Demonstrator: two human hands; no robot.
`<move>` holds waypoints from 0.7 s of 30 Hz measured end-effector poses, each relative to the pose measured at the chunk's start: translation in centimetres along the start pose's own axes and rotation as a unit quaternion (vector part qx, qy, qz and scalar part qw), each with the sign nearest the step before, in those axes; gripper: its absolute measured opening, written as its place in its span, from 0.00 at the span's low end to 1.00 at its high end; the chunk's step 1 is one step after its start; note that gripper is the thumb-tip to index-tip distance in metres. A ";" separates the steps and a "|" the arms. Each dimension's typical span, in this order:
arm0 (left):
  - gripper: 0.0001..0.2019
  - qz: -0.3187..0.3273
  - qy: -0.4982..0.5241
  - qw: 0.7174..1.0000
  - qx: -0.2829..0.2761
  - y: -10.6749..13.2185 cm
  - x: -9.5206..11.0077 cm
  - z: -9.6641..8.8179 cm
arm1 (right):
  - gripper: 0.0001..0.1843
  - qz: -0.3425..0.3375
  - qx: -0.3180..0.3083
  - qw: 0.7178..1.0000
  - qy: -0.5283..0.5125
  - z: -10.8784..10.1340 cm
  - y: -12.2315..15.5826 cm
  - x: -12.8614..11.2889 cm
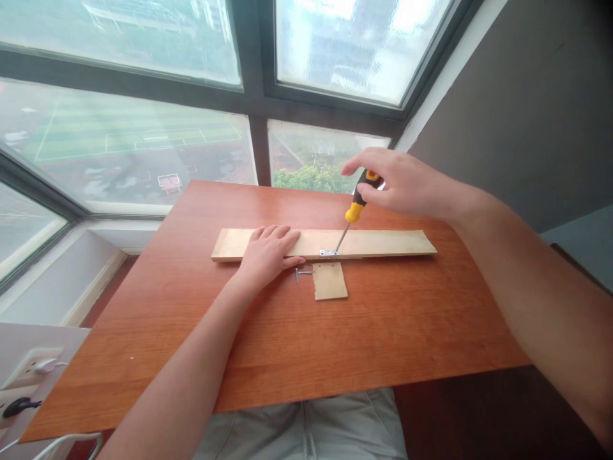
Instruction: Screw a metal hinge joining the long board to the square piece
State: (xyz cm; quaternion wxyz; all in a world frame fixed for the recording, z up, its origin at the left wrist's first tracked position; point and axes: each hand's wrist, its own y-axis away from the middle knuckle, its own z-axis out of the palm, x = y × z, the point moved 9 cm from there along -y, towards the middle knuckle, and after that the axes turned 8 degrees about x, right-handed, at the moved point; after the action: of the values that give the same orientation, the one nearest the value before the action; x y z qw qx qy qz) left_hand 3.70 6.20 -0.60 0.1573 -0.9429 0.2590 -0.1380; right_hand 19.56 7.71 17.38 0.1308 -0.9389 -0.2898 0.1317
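Observation:
A long pale wooden board (387, 243) lies crosswise on the table. Flat on its left half rests my left hand (269, 252), fingers spread, with the thumb along the near edge. My right hand (400, 182) grips the handle of a yellow and black screwdriver (355, 209) from above. The tool leans, its shaft running down to the right end of a small metal hinge (328, 253) at the board's near edge; the tip's exact contact is too small to tell. Just in front lies a small square wooden piece (330, 284) with small holes along its far edge. Beside it are two screws (301, 273).
The reddish-brown wooden table (383, 338) reaches back to framed windows (258, 147). A grey wall (517, 108) rises at the right. Wall sockets with plugs (33, 377) are at the lower left, close to the table's edge.

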 end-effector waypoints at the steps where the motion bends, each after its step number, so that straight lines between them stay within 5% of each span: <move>1: 0.24 -0.001 0.000 1.000 -0.001 0.0 0.0 0.0 | 0.20 -0.007 -0.013 1.000 -0.021 0.1 0.0 -0.1; 9: 0.23 -0.007 0.013 1.000 -0.003 0.0 -0.1 0.0 | 0.18 0.108 0.040 0.986 0.119 -0.3 -0.4 2.2; 12: 0.23 -0.005 0.011 1.000 0.002 0.0 -0.1 0.0 | 0.11 0.061 0.000 0.997 0.049 0.1 -0.5 1.3; 16: 0.24 -0.001 0.009 1.000 0.004 0.0 -0.1 0.1 | 0.17 0.026 -0.039 0.999 -0.011 0.2 -0.4 0.3; 21: 0.24 -0.006 0.014 1.000 0.001 0.0 -0.1 0.1 | 0.14 0.084 0.055 0.994 0.053 -0.1 -0.2 1.1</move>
State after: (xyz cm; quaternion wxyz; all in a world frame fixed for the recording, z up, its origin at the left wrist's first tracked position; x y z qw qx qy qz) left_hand 3.60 6.27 -0.71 0.1538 -0.9423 0.2555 -0.1521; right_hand 20.36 8.46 17.30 0.1855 -0.9570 -0.1948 0.1084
